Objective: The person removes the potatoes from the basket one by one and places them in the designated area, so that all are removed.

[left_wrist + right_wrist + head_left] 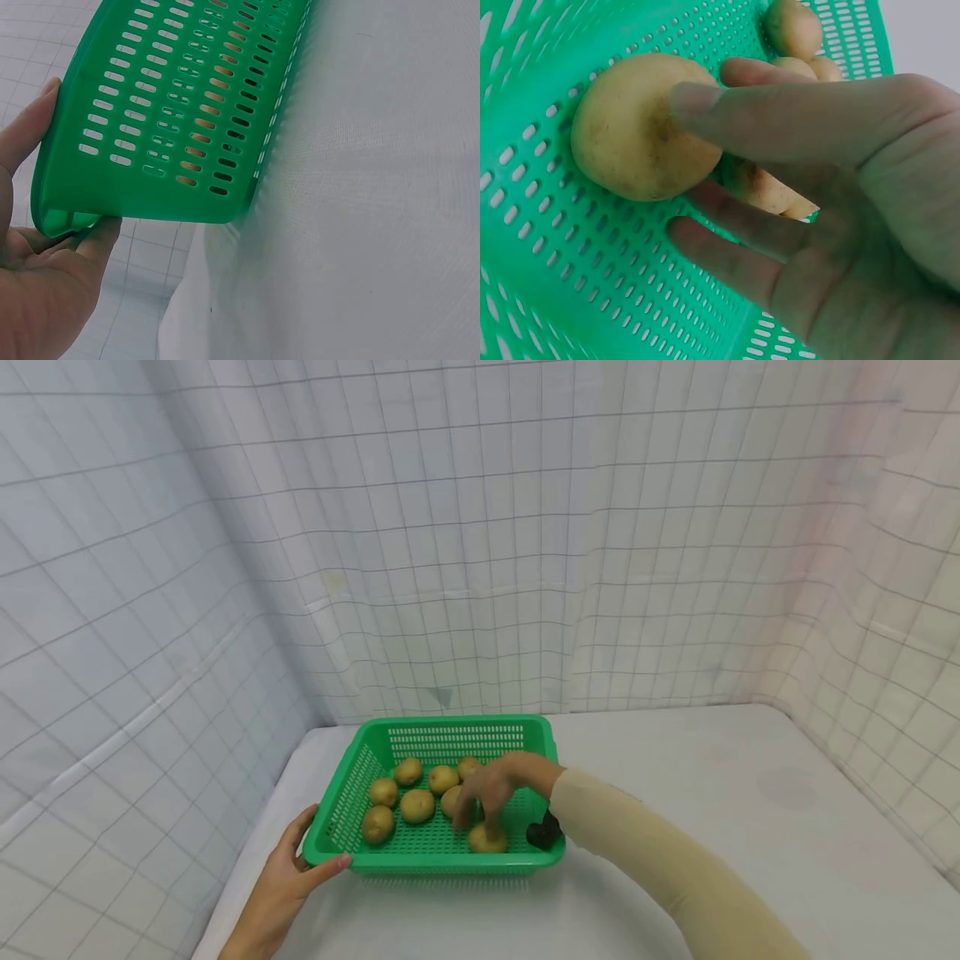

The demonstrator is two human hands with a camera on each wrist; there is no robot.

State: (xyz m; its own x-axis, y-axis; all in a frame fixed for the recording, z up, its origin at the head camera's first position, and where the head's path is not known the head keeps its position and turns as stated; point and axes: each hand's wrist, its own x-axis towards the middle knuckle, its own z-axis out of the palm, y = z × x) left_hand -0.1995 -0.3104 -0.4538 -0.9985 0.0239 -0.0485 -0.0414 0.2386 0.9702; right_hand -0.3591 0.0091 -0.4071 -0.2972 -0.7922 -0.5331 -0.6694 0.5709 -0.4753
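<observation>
A green plastic basket (450,860) with slotted walls stands on the white table, holding several potatoes (417,807). My left hand (279,877) grips its near left corner, thumb along the front rim and fingers round the left side. In the left wrist view, that hand (52,277) holds the rim from both sides. Inside the basket, my right hand (491,785) reaches down over one potato (487,841) near the front wall. The right wrist view shows the right thumb (705,105) against that potato (630,142), which appears to rest on the basket floor; the fingers are spread loosely beside it.
White grid-lined curtains (465,543) hang behind and on both sides. White table surface (690,760) extends to the right of the basket. A black object (543,833) shows at the basket's right end, partly hidden by the right sleeve (645,843).
</observation>
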